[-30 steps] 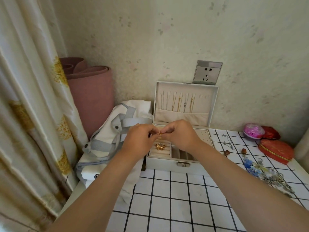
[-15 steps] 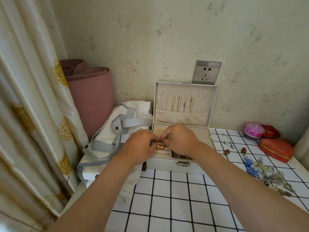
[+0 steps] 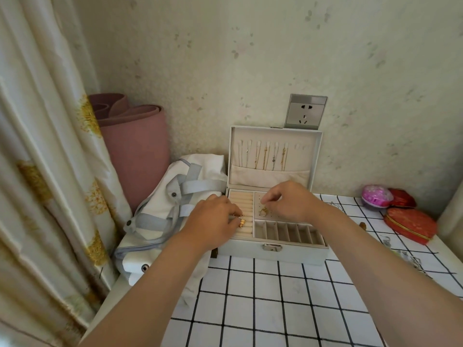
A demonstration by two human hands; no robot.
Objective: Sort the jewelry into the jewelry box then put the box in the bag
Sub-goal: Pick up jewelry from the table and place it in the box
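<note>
The white jewelry box (image 3: 273,252) stands open against the wall, several necklaces hanging in its upright lid (image 3: 270,156). My left hand (image 3: 213,219) is over the box's ring-roll section and pinches a gold earring (image 3: 241,221) at its fingertips. My right hand (image 3: 288,201) hovers over the perforated earring panel, fingers curled, pinching a gold ring-shaped earring (image 3: 263,211) against the panel. The white bag with grey straps (image 3: 170,209) lies just left of the box. More loose jewelry (image 3: 411,256) lies at the table's right edge, partly hidden by my right forearm.
The table wears a white cloth with a black grid (image 3: 275,296). Red pouches (image 3: 411,225) and a pink ball (image 3: 377,195) sit at the back right. A rolled pink mat (image 3: 135,146) and a curtain (image 3: 42,171) stand to the left. A wall socket (image 3: 305,111) is above the box.
My hands, joined together above the box before, have separated and dropped. The left stays over the ring rolls with one gold piece; the right has moved right to the earring panel with the other.
</note>
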